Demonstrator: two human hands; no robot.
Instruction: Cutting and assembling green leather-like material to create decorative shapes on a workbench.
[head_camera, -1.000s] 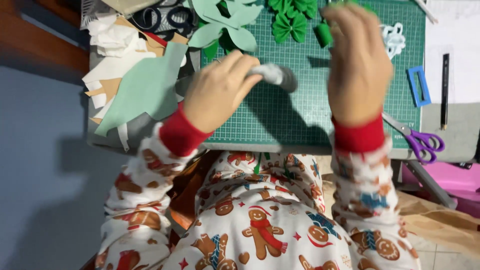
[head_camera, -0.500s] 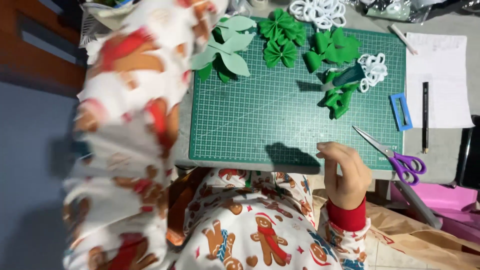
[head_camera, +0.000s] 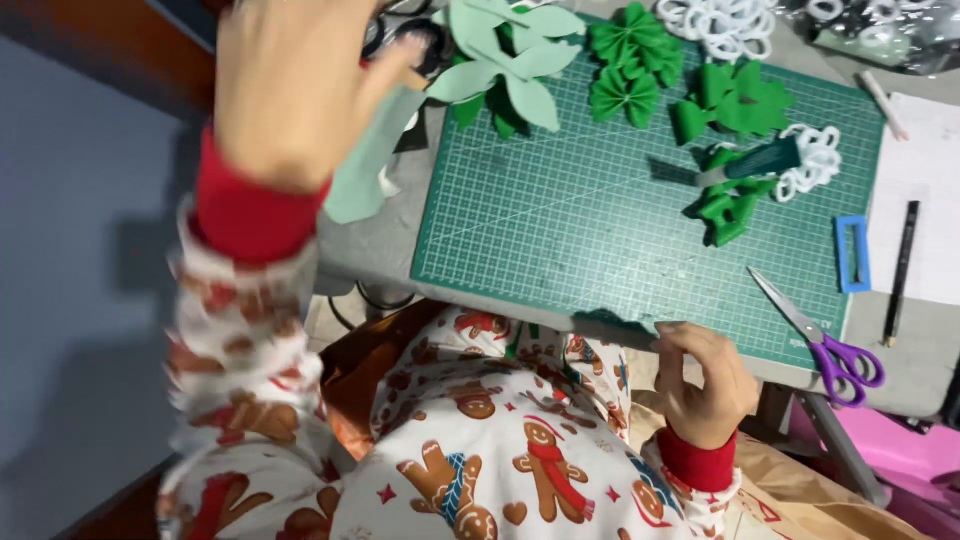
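My left hand (head_camera: 290, 90) is raised close to the camera over the table's far left corner, back toward me, palm hidden. Its fingertips point at black scissors (head_camera: 405, 35) and a pale green felt sheet (head_camera: 360, 175). My right hand (head_camera: 700, 385) sits low at the near edge of the green cutting mat (head_camera: 560, 230), fingers curled onto that edge. On the mat lie pale green felt leaves (head_camera: 505, 65), dark green folded bows (head_camera: 630, 65), and a green-handled cutter (head_camera: 750, 165) resting on more green pieces beside white paper loops (head_camera: 815, 160).
Purple-handled scissors (head_camera: 830, 350) lie at the mat's near right corner, next to a small blue frame (head_camera: 852, 250), a black pen (head_camera: 900, 270) and white paper (head_camera: 930, 190). A pink box (head_camera: 900, 450) sits below the table. My patterned lap fills the foreground.
My left hand lifted off the mat and swung up to the far left corner. My right hand dropped from the bows to the mat's near edge. The cutter now lies on the mat.
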